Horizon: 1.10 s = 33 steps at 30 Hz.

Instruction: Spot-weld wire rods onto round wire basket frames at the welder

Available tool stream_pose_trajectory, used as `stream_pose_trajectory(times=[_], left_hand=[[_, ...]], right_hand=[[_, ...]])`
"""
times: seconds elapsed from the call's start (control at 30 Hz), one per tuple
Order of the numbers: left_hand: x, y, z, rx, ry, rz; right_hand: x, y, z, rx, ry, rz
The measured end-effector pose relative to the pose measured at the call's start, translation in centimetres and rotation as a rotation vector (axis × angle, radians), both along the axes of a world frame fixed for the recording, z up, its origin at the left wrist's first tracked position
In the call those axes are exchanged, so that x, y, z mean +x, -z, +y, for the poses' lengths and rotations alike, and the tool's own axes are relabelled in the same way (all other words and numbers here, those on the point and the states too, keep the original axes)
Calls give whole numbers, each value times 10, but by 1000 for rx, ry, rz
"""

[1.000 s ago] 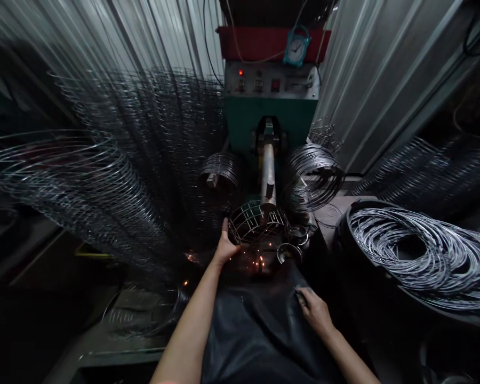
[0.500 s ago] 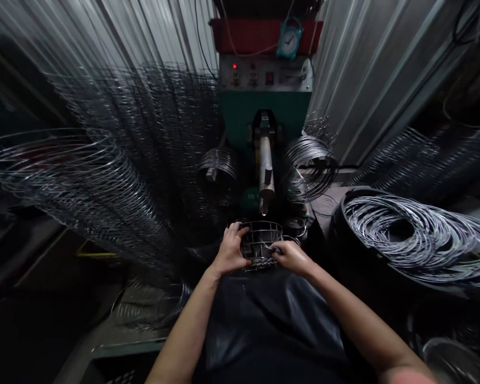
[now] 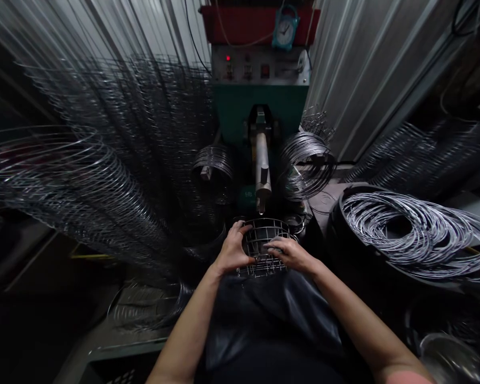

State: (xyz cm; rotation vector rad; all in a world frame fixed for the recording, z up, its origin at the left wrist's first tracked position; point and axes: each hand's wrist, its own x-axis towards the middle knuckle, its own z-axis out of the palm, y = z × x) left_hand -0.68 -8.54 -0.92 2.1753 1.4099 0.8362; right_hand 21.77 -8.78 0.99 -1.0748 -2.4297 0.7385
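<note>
The left hand [image 3: 232, 250] has a round wire-grid basket [image 3: 266, 235] in its grip; for the right hand [image 3: 293, 254], I can't tell

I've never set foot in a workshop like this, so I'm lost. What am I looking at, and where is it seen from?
There is no robot here: these are a person's bare hands, seen by a camera worn on the head, looking forward and down. The left hand grips the side of a round wire basket. The right hand has its fingers over the basket; whether they hold anything is unclear. Beyond stands a green machine with a metal arm pointing towards the person and a blue clock near its top. On the right, loose wire rings fill a black container; tall stacks of wire rings stand on the left.
</note>
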Motion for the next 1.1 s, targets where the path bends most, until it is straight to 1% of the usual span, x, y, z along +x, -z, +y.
stream_pose_trajectory(times=[0.17, 0.47, 0.63, 0.73, 0.8, 0.87, 0.97, 1.03, 1.1], left_hand=[[0, 1, 5, 4, 4, 12], [-6, 11, 18, 26, 12, -24], [-7, 10, 37, 29, -3, -43], [-6, 9, 47, 1, -38, -53], [-5, 9, 50, -14, -37, -61], [-3, 10, 50, -16, -44, -69], [1, 10, 50, 15, -118, -81], [3, 10, 55, 32, -168, -91], [4, 11, 61, 33, -185, -105]], right_hand=[[-1, -3, 0, 5, -34, -21], [-10, 4, 4, 109, 41, -60], [-14, -1, 20, 171, 78, -116], [-15, -4, 31, 177, 103, -111], [-15, -4, 33, 180, 121, -91], [-14, -3, 33, 189, 148, -80], [-16, -2, 32, 201, 214, -106], [-20, -2, 36, 201, 277, -115], [-24, -4, 41, 199, 354, -63]])
